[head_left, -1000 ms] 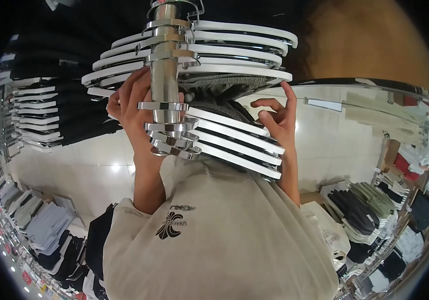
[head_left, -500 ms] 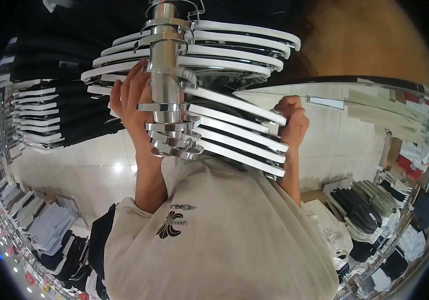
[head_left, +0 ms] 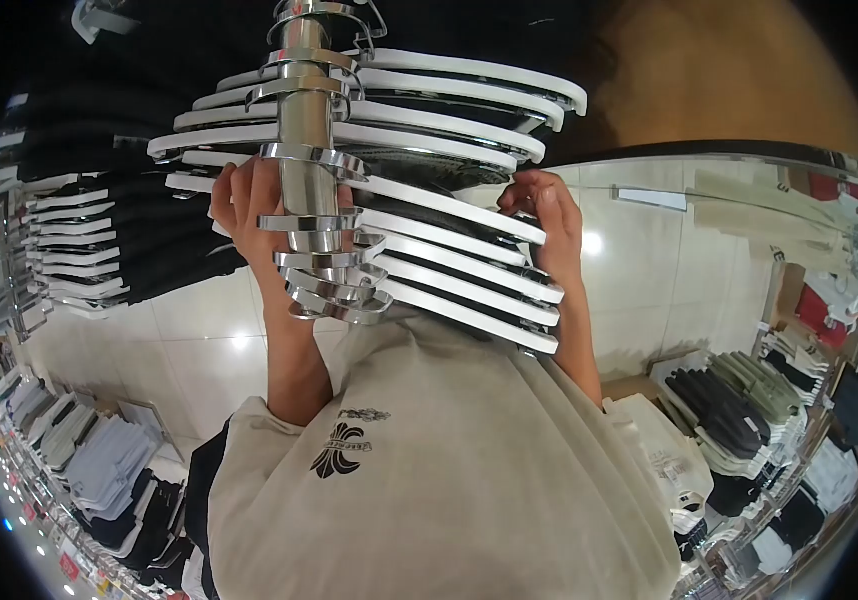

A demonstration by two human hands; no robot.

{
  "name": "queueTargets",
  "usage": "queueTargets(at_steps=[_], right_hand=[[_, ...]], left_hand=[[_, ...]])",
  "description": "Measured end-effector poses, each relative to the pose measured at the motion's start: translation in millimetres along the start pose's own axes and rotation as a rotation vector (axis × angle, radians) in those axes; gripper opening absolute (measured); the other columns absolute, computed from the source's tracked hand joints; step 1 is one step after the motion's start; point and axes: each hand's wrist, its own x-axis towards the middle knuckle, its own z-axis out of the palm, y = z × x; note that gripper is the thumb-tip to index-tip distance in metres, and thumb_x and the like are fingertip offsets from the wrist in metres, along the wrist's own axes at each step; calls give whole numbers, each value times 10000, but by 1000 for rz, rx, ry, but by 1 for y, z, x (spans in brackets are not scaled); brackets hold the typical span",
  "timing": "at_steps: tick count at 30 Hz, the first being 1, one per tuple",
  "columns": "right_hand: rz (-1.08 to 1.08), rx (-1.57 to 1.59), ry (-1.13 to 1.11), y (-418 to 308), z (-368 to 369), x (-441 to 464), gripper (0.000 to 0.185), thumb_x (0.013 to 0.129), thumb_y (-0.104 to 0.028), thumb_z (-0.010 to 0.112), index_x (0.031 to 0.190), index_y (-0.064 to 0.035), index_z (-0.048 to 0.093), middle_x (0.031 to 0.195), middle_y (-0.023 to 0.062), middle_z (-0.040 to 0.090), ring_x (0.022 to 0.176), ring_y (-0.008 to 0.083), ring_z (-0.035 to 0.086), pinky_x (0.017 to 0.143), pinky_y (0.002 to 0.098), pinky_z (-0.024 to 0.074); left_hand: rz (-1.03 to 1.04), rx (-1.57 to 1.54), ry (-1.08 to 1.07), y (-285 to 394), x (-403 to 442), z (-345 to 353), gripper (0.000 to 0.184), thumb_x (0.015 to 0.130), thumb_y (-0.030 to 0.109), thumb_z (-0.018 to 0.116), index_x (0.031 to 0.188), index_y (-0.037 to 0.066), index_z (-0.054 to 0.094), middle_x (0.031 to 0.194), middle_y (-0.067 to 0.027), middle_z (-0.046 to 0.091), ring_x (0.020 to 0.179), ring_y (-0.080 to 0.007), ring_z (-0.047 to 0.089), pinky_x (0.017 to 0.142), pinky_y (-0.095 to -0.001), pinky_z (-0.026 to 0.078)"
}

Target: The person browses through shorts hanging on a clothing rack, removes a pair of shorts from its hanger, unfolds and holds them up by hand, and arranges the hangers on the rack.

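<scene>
White-edged hangers point(head_left: 449, 258) hang by wide metal hooks point(head_left: 334, 262) on a shiny metal rail point(head_left: 307, 115) in front of my chest. My left hand point(head_left: 244, 205) is behind and left of the rail, its fingers curled among the hangers; what they grip is hidden. At the right ends of the nearer hangers, my right hand point(head_left: 556, 215) has bent fingers against the end of one; I cannot make out what is between them. A dark garment point(head_left: 429, 172) shows in the gap between the nearer and farther hangers.
Black clothes on white hangers point(head_left: 69, 240) hang at the left. Folded clothes stand in stacks at the lower left point(head_left: 109, 455) and lower right point(head_left: 719, 410). A dark-edged glass panel point(head_left: 709, 157) lies beyond my right hand, before a brown surface point(head_left: 739, 80).
My right hand has moved left and inward to the hanger ends, its fingers less tightly closed. My left hand has dropped slightly. The rail and hangers appear shifted a little left.
</scene>
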Motion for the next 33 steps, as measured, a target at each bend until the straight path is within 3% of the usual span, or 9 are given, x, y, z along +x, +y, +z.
queueTargets(at_steps=[5, 12, 15, 17, 19, 21, 24, 29, 33], right_hand=[[-12, 66, 9, 3, -1, 0, 425, 1026, -374, 449, 1190, 8, 538, 993, 105, 620, 816, 147, 602, 713, 264, 490], [-68, 367, -133, 8, -9, -13, 693, 843, -552, 681, 1197, 25, 530, 1052, 135, 628, 1024, 221, 611, 874, 315, 499], [-108, 182, -147, 10, -23, -11, 555, 882, -403, 687, 1197, 32, 548, 1082, 132, 638, 1036, 208, 610, 888, 306, 487], [-120, -36, -52, 11, -33, -9, 304, 942, -164, 587, 1176, 29, 605, 1082, 77, 648, 956, 139, 602, 854, 279, 476], [-78, -60, 4, -2, -26, -4, 305, 956, -178, 584, 1182, 25, 607, 1042, 63, 650, 906, 119, 585, 822, 265, 472], [-89, -65, -3, -8, -25, 3, 342, 970, -250, 599, 1177, 21, 610, 992, 54, 649, 864, 107, 570, 777, 261, 480], [-102, -162, -35, -12, -29, 15, 437, 998, -358, 548, 1199, 28, 590, 960, 12, 635, 834, 63, 563, 752, 221, 470], [-118, -110, -37, -15, -25, 23, 470, 982, -402, 562, 1185, 21, 592, 948, 11, 633, 819, 61, 560, 739, 219, 470], [-41, -129, -52, -14, -34, 19, 283, 970, -181, 573, 1164, 21, 616, 981, 42, 655, 880, 105, 585, 789, 264, 482]], left_hand=[[-174, -307, -80, 0, -12, 4, 716, 811, 81, 735, 1381, 160, 309, 1105, -137, 675, 902, -161, 688, 756, -289, 584], [-209, -406, -88, 10, -6, -1, 784, 797, 49, 752, 1388, 93, 240, 1118, -196, 657, 954, -230, 684, 755, -273, 602], [-214, -371, -19, 12, -11, 5, 576, 803, 174, 723, 1280, 89, 411, 1110, -145, 665, 1032, -235, 644, 885, -334, 463], [-294, -396, -16, 17, -10, 4, 417, 819, 329, 676, 1157, 100, 591, 1074, -67, 690, 1064, -209, 615, 1043, -395, 272], [-338, -435, -54, 20, -7, -1, 354, 876, 379, 590, 1103, 119, 672, 1061, -20, 708, 1085, -177, 599, 1128, -411, 165], [-438, -650, -38, 23, -10, 1, 305, 919, 310, 512, 1128, 136, 649, 1071, 2, 713, 1112, -148, 584, 1138, -398, 139], [-289, -476, -69, 16, -12, 1, 299, 939, 252, 470, 1179, 148, 615, 1123, 27, 702, 1145, -127, 562, 1146, -391, 118], [-352, -513, 26, 27, -9, 4, 270, 841, 208, 587, 1094, 162, 671, 1147, 42, 688, 1156, -132, 553, 1139, -398, 118], [-389, -668, 91, 30, -9, 1, 248, 733, 197, 688, 977, 167, 722, 1086, 39, 696, 1138, -167, 558, 1122, -423, 152]])
